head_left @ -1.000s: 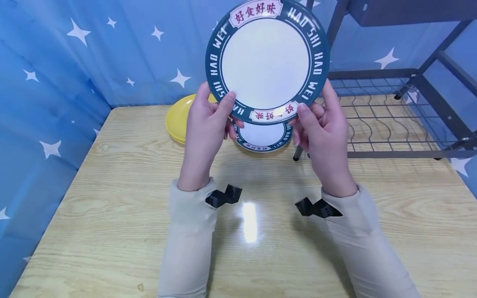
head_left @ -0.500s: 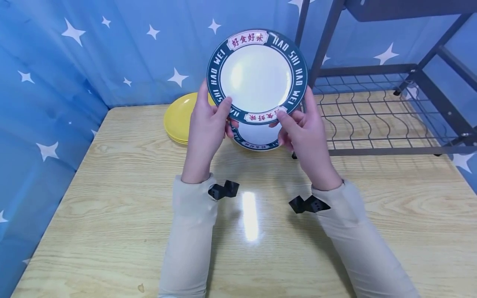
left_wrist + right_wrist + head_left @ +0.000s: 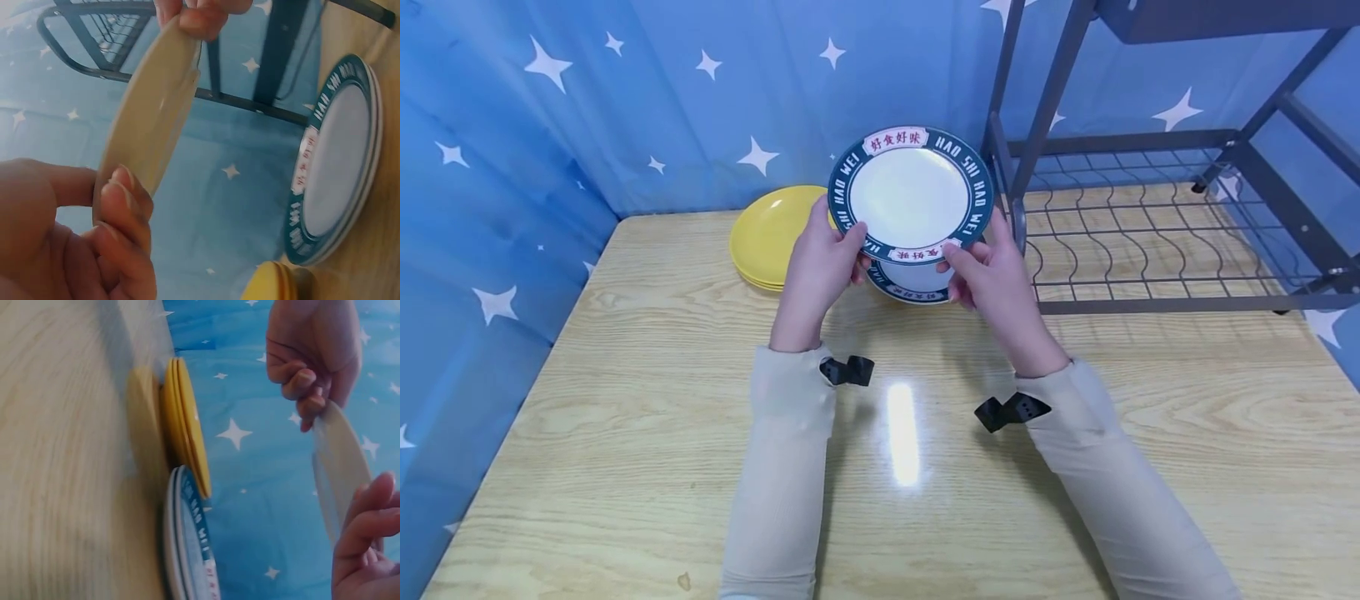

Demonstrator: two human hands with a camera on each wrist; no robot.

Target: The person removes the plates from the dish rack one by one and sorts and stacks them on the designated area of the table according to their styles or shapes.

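Between both hands I hold a white plate [image 3: 910, 196] with a dark green lettered rim, tilted above the table. My left hand [image 3: 818, 265] pinches its left lower rim, thumb on top and fingers underneath. At the right lower rim my right hand [image 3: 992, 279] grips the same way. Below it lies a short stack of matching green-rimmed plates [image 3: 340, 159], mostly covered by the held plate in the head view. In both wrist views a gap shows between the held plate and that stack. Yellow plates [image 3: 767, 237] are stacked just left of it.
A dark metal rack [image 3: 1150, 304] with a wire lower shelf stands on the right, its left post close to the held plate. Behind the wooden table [image 3: 625, 417] hangs a blue curtain [image 3: 685, 108] with white stars.
Both hands have lowered the held plate toward the stack, bringing it slightly left. It looks smaller and flatter in the head view than a second ago. The stacks stay put.
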